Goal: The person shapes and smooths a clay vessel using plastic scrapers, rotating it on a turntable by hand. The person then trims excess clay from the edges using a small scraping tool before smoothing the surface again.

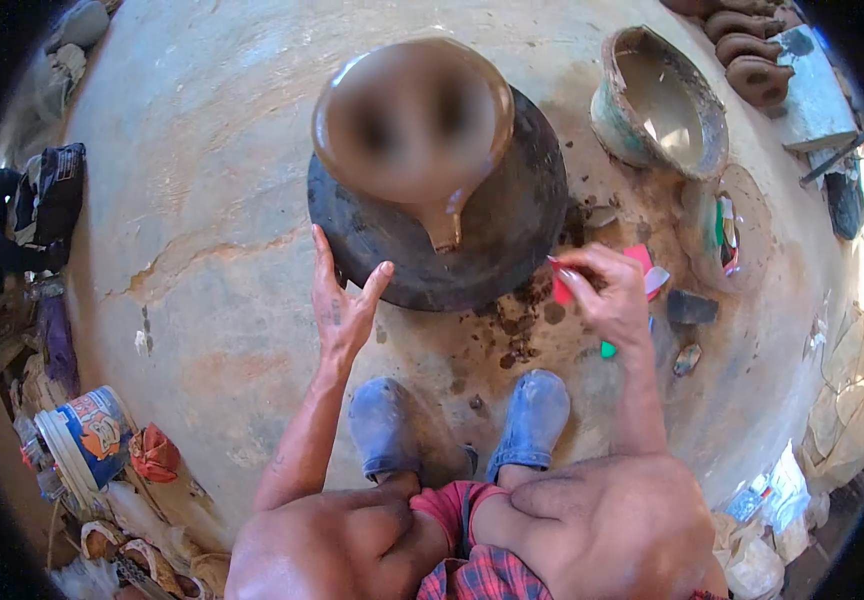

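A wet brown clay vessel [392,185] with a round rim and a small spout-like piece stands on a dark round wheel [527,200]. Two dark spots show in its blurred inside. My left hand [340,310] is at the wheel's near left edge, its thumb and fingers spread, holding nothing. To the right of the wheel, my right hand [607,290] pinches a small red piece [561,290], partly hidden by the fingers. Behind that hand lie another red piece [640,258] and a green-tipped item [608,349], both partly covered.
A crusted pot of cloudy water [607,125] and a bowl with tools [700,235] sit at right, near a dark block [692,307]. Brown clay pieces [757,80] stand upper right. A printed bucket [102,425] is at left. My blue clogs [384,425] are below the wheel.
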Motion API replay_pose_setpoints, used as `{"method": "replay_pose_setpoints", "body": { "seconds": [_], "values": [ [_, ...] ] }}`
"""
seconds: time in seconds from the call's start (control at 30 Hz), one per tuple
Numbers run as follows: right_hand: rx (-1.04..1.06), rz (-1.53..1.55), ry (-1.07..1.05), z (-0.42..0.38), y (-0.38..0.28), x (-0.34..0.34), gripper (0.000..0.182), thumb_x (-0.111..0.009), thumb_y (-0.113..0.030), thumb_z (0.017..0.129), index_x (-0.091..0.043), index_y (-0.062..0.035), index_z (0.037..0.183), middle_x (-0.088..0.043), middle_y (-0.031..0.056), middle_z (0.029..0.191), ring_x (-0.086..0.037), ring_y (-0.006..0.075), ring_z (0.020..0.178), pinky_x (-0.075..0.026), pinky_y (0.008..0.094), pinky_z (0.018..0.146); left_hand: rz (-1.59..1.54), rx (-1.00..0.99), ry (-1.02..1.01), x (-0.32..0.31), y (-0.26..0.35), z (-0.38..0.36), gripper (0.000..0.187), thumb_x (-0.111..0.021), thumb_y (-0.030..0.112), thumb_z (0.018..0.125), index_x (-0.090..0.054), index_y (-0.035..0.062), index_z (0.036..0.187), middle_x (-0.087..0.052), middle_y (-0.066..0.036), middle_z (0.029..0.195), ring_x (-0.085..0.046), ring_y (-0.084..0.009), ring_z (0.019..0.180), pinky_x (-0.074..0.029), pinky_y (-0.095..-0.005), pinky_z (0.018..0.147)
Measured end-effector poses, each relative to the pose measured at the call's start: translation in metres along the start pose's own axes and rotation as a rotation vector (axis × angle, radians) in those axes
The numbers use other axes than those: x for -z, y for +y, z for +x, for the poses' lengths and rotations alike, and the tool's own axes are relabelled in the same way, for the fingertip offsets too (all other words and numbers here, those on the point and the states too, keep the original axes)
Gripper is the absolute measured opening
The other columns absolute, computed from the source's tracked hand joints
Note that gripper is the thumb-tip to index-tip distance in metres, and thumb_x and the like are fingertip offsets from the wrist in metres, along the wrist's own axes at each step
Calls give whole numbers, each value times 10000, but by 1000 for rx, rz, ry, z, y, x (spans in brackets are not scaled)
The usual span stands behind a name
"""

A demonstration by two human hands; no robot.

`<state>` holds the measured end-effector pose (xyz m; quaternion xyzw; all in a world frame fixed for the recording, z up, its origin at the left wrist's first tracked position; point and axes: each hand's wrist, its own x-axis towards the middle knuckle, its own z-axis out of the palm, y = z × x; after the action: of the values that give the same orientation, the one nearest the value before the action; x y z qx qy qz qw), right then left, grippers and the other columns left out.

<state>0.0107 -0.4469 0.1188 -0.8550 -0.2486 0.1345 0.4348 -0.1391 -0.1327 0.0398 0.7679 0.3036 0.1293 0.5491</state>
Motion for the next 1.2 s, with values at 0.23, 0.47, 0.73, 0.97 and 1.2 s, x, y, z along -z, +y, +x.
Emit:
{"method": "replay_pose_setpoints", "body": {
  "seconds": [0.23, 0.47, 0.73, 0.97, 1.2],
  "values": [
    [-107, -107, 164, 31, 25, 24, 284, -693, -118, 1009, -760, 27, 1244, -798, 208, 1135, -785, 267, 986, -599, 354, 861, -153, -95, 198, 14, 25, 60, 1007, -822, 186, 960, -176, -93, 1679, -274, -336, 1717, -331, -350, 1592, -294, -425, 1289],
    [-39, 11, 396, 168, 1, -25, 566, -730, -342, 1036, -649, 103, 1376, -781, 258, 1165, -787, 312, 1072, -608, 388, 901, -311, -87, 98, -4, 49, 111, 1004, -803, 189, 986, -137, -122, 1670, -212, -335, 1734, -259, -348, 1623, -267, -410, 1305],
    [-142, -199, 295, 201, -16, -54, 985, -816, -587, 877, -544, 157, 1462, -695, 370, 1279, -704, 427, 1235, -549, 466, 1064, -381, 95, -13, -13, 76, 141, 1002, -826, 244, 952, -222, -153, 1645, -489, -296, 1599, -522, -298, 1461, -393, -355, 1216],
    [-155, -176, 293, 197, -25, -53, 853, -912, -356, 810, -590, 141, 1424, -724, 363, 1194, -739, 426, 1157, -579, 453, 1008, -473, 135, -66, -15, 69, 154, 958, -821, 194, 947, -255, -150, 1639, -583, -256, 1523, -609, -257, 1349, -461, -347, 1147],
    [-122, -141, 344, 198, -20, -55, 750, -928, -336, 782, -678, 116, 1326, -770, 323, 1039, -786, 404, 1021, -608, 452, 914, -532, 186, -84, -12, 69, 157, 916, -811, 163, 951, -283, -144, 1633, -638, -225, 1450, -641, -230, 1285, -481, -339, 1114]
  ]
}}
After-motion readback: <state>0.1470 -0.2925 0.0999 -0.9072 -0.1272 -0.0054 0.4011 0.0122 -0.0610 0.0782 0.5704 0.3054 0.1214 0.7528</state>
